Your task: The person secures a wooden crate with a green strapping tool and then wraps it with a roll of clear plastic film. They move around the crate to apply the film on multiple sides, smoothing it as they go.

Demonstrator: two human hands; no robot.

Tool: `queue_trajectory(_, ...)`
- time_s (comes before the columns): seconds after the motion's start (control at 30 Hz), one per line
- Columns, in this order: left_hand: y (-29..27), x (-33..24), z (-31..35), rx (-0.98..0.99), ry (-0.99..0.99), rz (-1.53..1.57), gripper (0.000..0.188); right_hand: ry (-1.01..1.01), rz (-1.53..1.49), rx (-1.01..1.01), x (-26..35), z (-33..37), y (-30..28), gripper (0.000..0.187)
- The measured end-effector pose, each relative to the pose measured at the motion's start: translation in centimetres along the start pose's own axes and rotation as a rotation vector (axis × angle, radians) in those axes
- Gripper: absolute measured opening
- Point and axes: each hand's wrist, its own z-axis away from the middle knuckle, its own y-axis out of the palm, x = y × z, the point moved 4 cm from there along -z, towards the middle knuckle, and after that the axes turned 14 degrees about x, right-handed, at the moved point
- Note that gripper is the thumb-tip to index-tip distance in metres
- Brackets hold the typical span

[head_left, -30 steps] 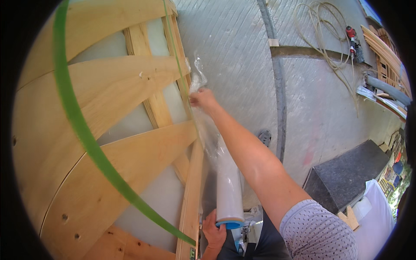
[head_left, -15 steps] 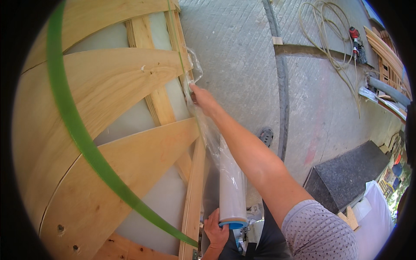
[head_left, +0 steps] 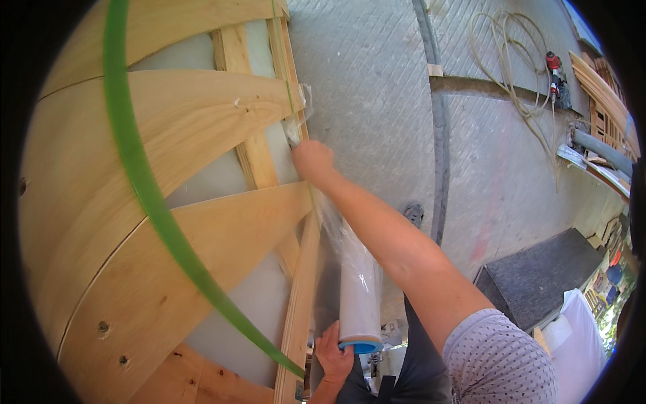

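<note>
A roll of clear stretch film (head_left: 359, 296) stands nearly upright beside a plywood crate (head_left: 222, 232). My left hand (head_left: 334, 353) grips the roll's lower end, by its blue core. From the roll, a loose length of film (head_left: 328, 212) runs up along the crate's edge. My right hand (head_left: 313, 161) is closed on the gathered film at that edge, pressed against the slats; its fingertips are partly hidden. Crumpled film (head_left: 303, 108) sticks out just beyond it. Across the crate's top runs a green strap (head_left: 158, 209), with white sheeting showing between the boards.
Grooved concrete floor (head_left: 377, 87) lies to the right, split by a dark channel (head_left: 439, 161). Farther right are a coiled hose (head_left: 501, 60) and a red power tool (head_left: 553, 67). A dark slab (head_left: 538, 273) and a white sheet (head_left: 577, 330) are at lower right.
My right hand has drawn slightly back toward me along the crate's edge and turned, pulling the film snugger there. My left hand stays on the roll. The view has shifted a little.
</note>
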Motion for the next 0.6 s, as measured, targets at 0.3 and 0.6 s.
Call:
queue_trajectory(0.3, -0.1, -0.6, -0.1, -0.034, -0.002, -0.009, 0.057, -0.609, -0.359, -0.251, -4.9, 5.7, -1.3, 0.008)
queue_trajectory(0.6, 0.1, -0.3, -0.3, -0.009, -0.015, -0.013, 0.057, 0.007, -1.009, 0.041, -6.4, -2.1, 3.5, 0.015)
